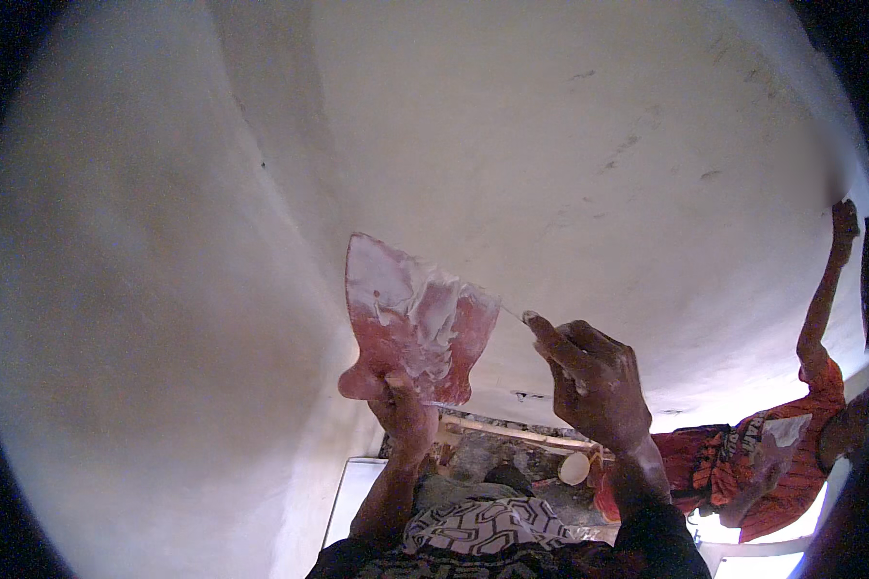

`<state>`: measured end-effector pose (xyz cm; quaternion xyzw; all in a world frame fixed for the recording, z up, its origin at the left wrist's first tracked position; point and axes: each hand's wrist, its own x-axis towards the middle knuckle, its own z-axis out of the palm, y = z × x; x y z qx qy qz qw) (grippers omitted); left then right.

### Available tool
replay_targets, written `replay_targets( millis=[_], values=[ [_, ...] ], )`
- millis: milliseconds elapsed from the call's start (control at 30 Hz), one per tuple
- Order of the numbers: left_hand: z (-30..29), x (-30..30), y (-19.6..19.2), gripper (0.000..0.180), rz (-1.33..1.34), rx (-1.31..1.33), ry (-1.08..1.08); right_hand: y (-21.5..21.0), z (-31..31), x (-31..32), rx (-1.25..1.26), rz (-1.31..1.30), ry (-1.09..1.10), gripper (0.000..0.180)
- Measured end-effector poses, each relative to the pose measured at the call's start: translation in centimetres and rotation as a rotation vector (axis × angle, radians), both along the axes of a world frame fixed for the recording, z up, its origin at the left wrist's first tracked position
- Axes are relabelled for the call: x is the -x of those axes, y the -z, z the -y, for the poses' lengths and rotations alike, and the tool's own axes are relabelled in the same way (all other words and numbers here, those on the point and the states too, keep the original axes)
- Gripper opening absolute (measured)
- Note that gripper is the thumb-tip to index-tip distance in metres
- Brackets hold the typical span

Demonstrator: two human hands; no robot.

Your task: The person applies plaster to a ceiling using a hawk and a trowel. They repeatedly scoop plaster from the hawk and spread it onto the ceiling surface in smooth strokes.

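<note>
We are seeing no packages, labels, signs or screens here.

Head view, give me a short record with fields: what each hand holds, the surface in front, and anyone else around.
left hand: grips a reddish flat board smeared with white paste
right hand: closed on a thin blade, its tip at the board's edge
surface: white plastered wall, a few dark marks
other person: at right, in a red patterned shirt, arm raised to the wall
</note>
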<state>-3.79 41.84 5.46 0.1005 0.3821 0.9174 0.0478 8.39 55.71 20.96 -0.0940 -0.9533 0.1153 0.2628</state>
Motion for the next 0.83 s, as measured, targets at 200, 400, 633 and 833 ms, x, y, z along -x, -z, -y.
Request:
replay_targets(
  millis=[200, 400, 633, 833],
  values=[
    [-1.3, -1.4, 0.3, 0.056, -0.177, 0.092, -0.088, -0.2, -0.7, 0.5, -0.007, 0.118, 0.001, 0.055],
    [-0.2, -1.9, -0.3, 0.060, -0.179, 0.311, 0.007, -0.9, -0.3, 0.7, -0.031, -0.023, -0.044, 0.040],
    [-0.1, -1.2, -2.6, 0.059, -0.438, 0.375, 0.024, -0.7, -0.2, 1.1, -0.115, 0.035, -0.061, 0.040],
    [-0.8, 0.1, -3.9, 0.068, -0.590, 0.440, 0.084, -2.0, -0.7, 1.0, -0.108, 0.219, -0.112, 0.043]
  ],
)
